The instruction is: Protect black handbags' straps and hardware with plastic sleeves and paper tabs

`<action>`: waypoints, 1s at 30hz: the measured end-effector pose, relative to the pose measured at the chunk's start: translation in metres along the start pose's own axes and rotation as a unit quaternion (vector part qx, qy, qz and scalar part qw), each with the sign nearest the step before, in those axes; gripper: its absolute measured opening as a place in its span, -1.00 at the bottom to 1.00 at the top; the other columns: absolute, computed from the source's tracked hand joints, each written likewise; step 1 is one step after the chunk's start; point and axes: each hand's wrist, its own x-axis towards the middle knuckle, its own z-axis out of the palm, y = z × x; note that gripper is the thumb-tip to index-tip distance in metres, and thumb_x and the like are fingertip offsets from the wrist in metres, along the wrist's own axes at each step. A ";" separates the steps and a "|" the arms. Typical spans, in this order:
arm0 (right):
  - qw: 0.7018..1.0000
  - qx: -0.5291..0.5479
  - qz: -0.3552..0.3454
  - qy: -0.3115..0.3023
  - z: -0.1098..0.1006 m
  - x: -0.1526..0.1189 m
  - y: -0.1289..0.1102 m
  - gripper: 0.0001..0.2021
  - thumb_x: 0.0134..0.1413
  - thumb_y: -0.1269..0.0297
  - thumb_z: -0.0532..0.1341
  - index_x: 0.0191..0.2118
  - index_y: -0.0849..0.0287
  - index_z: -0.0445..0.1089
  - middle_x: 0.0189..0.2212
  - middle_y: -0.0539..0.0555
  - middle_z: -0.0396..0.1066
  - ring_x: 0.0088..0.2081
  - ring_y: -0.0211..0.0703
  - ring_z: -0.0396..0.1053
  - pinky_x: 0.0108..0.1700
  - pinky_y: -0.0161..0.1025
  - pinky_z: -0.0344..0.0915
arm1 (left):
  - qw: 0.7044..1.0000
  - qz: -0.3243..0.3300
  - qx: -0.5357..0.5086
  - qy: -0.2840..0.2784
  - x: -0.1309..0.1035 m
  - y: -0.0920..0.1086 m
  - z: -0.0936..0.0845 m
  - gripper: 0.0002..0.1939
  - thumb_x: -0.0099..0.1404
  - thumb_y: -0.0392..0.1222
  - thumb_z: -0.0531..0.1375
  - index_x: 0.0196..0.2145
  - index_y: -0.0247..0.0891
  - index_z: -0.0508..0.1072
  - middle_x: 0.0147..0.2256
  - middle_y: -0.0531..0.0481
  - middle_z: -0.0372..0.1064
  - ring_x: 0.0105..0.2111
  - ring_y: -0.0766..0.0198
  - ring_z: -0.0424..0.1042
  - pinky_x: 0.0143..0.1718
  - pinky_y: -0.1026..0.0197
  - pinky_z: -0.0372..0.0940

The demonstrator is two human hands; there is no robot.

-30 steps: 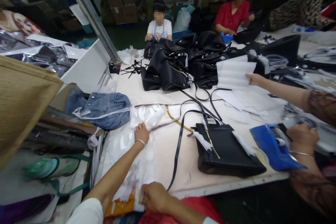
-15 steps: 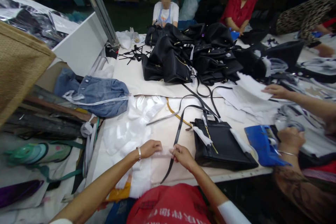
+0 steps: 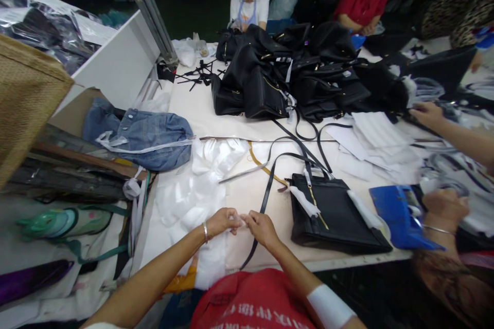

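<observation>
My left hand [image 3: 226, 220] and my right hand [image 3: 262, 227] meet over the near edge of the table [image 3: 247, 193], both with fingers pinched. A thin translucent strip, mostly hidden, is held between the fingertips. A black strap [image 3: 266, 190] runs down just behind my right hand. It leads towards a black handbag [image 3: 335, 213] lying on the right, which has a gold zip and white wrapping on its pull and side. Clear plastic film [image 3: 185, 198] lies to the left of my left hand.
Black bags [image 3: 266, 82] are heaped at the back. White sheets [image 3: 380, 136] and a blue pouch [image 3: 401, 216] lie on the right, near a co-worker's hands [image 3: 445, 211]. A denim bag [image 3: 154, 136] sits left. A metal post [image 3: 148, 7] stands behind it.
My hands have come closer together, bunching the strip between them. The co-worker's far hand has let go of the white sheets and moved away right. The view has shifted slightly.
</observation>
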 end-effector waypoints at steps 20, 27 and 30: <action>0.983 -0.058 -0.162 -0.063 -0.055 -0.013 -0.003 -0.73 0.29 0.17 -0.09 -0.11 0.05 0.29 -0.35 0.02 0.42 -0.29 -0.17 0.36 -0.26 -0.31 0.12 | 0.991 -0.039 -0.108 0.063 -0.027 -0.005 -0.042 -0.68 0.01 -0.01 0.28 -0.48 -0.36 0.40 -0.51 -0.04 0.44 -0.49 0.26 0.44 -0.36 0.21 0.26; 0.986 -0.071 -0.148 -0.041 -0.062 0.004 -0.005 -0.74 0.26 0.18 -0.05 -0.11 0.04 0.34 -0.34 0.03 0.45 -0.28 -0.15 0.38 -0.24 -0.30 0.13 | 0.993 -0.039 -0.107 0.039 -0.023 0.001 -0.036 -0.72 -0.05 -0.07 0.32 -0.51 -0.37 0.42 -0.54 -0.03 0.42 -0.49 0.28 0.40 -0.29 0.17 0.28; 0.983 -0.080 -0.155 -0.051 -0.064 0.004 -0.006 -0.73 0.25 0.16 -0.05 -0.12 0.02 0.35 -0.34 0.02 0.45 -0.29 -0.14 0.37 -0.24 -0.29 0.13 | 0.994 -0.039 -0.097 0.038 -0.023 0.005 -0.036 -0.71 -0.06 -0.07 0.32 -0.50 -0.38 0.43 -0.53 -0.04 0.42 -0.48 0.26 0.40 -0.30 0.17 0.28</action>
